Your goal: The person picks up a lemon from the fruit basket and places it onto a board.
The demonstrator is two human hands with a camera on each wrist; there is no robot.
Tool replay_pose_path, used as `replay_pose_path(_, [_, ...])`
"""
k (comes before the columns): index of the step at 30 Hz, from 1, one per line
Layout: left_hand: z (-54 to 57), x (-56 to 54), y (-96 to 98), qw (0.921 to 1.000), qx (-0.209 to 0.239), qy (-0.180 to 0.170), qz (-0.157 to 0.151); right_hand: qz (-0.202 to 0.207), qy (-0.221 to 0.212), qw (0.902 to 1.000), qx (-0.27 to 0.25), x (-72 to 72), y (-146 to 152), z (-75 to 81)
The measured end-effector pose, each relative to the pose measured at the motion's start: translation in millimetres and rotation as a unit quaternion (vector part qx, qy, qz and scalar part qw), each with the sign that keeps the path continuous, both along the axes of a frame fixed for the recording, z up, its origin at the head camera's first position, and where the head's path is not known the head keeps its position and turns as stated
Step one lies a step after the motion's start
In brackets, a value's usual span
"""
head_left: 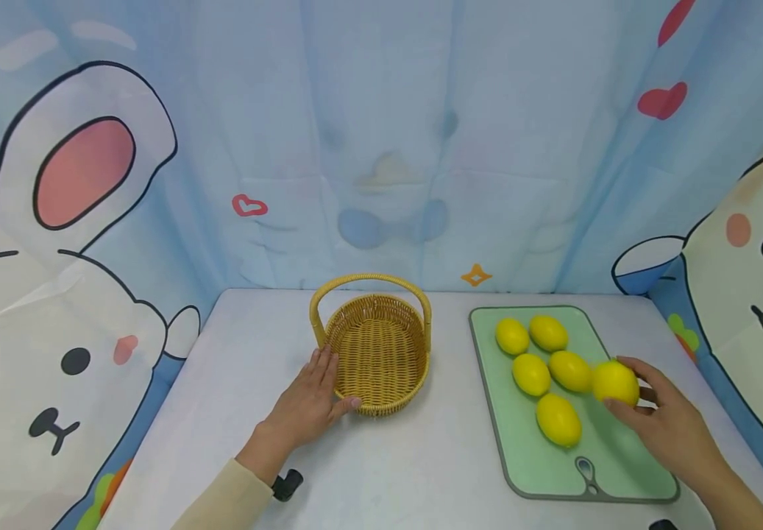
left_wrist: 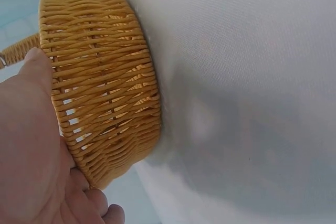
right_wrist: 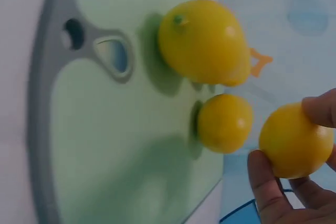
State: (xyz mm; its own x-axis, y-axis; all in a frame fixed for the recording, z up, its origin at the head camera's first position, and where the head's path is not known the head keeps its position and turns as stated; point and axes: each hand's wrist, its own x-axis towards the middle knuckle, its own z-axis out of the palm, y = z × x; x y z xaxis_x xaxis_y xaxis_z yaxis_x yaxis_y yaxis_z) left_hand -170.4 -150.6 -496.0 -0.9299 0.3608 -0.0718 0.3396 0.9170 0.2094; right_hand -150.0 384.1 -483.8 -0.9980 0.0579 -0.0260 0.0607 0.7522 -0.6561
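A round woven basket [head_left: 379, 353] with an arched handle stands in the middle of the white table. My left hand [head_left: 315, 401] rests against its left side and near rim, fingers straight; the left wrist view has the thumb at the rim and fingertips along the woven wall [left_wrist: 102, 77]. On the right, my right hand [head_left: 675, 423] holds a yellow lemon [head_left: 615, 383] between thumb and fingers. The right wrist view shows this held lemon [right_wrist: 295, 140] raised off the green cutting board [head_left: 619, 471]. Several other lemons [head_left: 558, 420] lie on the board.
The grey-rimmed board has a hole and a teardrop-shaped inset [head_left: 586, 471] at its near edge. A blue cartoon curtain [head_left: 381, 110] hangs behind the table [head_left: 407, 471]. A black wrist device [head_left: 287, 486] sits by the left sleeve.
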Motion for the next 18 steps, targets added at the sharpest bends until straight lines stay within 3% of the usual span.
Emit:
replay_pose_path(3, [-0.7, -0.2, 0.2, 1.0000, 0.000, -0.002, 0.002, 0.009, -0.048, 0.9986, 0.019, -0.3, 10, -8.9])
replay_pose_path(13, [0.0, 0.2, 1.0, 0.9999, 0.006, -0.008, 0.007, 0.028, -0.133, 0.9901, 0.035, 1.9, 15, -22.3])
replay_pose_path(18, [-0.4, 0.4, 0.5, 0.9999, 0.005, -0.006, 0.006, 0.047, -0.147, 0.9870, 0.044, 3.7, 13, -26.5])
